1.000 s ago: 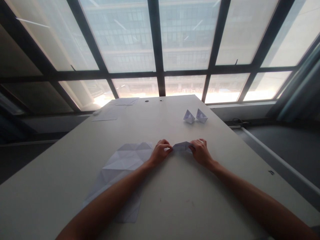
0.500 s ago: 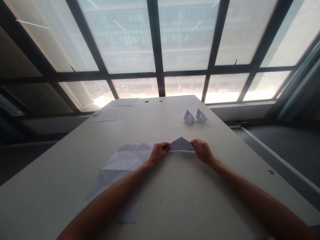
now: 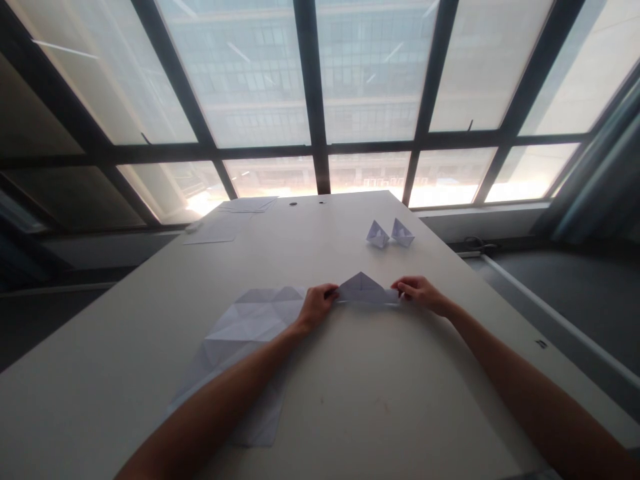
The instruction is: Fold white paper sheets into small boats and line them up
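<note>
Between my two hands is a folded sheet of white paper point(image 3: 362, 289), shaped like a peaked hat with a straight band along its lower edge. My left hand point(image 3: 319, 305) pinches its left end between thumb and fingers. At the opposite end, my right hand point(image 3: 420, 293) has its fingertips closed on the right tip of the band. Under and beside my left forearm lies a creased, unfolded sheet of paper point(image 3: 250, 327), partly covered by the arm. Beyond the hands stand two folded paper boats, one on the left point(image 3: 377, 235) and one on the right point(image 3: 403, 232).
The white table point(image 3: 350, 400) narrows away towards tall dark-framed windows point(image 3: 370, 73). Flat paper sheets point(image 3: 213, 230) lie at its far left. Two small round holes sit near the far edge. A small dark mark point(image 3: 541, 344) shows near the right edge.
My right hand has shifted to the right along the folded paper, so more of its right band end shows. My left hand keeps its grip in place.
</note>
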### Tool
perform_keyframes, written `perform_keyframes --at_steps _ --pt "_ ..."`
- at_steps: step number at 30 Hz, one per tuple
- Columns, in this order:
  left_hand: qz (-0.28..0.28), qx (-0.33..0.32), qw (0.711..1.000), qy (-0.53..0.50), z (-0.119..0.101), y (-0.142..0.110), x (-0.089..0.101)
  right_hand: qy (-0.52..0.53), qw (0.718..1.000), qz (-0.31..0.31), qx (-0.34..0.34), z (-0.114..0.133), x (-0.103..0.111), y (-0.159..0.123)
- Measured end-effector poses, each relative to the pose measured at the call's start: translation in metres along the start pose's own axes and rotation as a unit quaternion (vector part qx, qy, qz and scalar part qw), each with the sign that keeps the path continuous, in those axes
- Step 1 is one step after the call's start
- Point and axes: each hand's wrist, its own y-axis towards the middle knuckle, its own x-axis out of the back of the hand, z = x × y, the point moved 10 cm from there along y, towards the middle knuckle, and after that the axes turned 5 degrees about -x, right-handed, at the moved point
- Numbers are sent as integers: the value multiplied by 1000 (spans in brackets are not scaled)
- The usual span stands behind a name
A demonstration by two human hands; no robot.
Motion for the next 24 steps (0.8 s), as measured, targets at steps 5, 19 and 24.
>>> perform_keyframes --at_steps 5,19,24 --pt "5 -3 1000 4 0 0 -1 16 1000 16 8 0 -4 1" --pt "3 3 1000 9 0 0 0 -105 985 -84 110 17 -18 -3" --pt "1 2 1000 13 0 0 1 -93 986 -26 138 25 -26 -8"
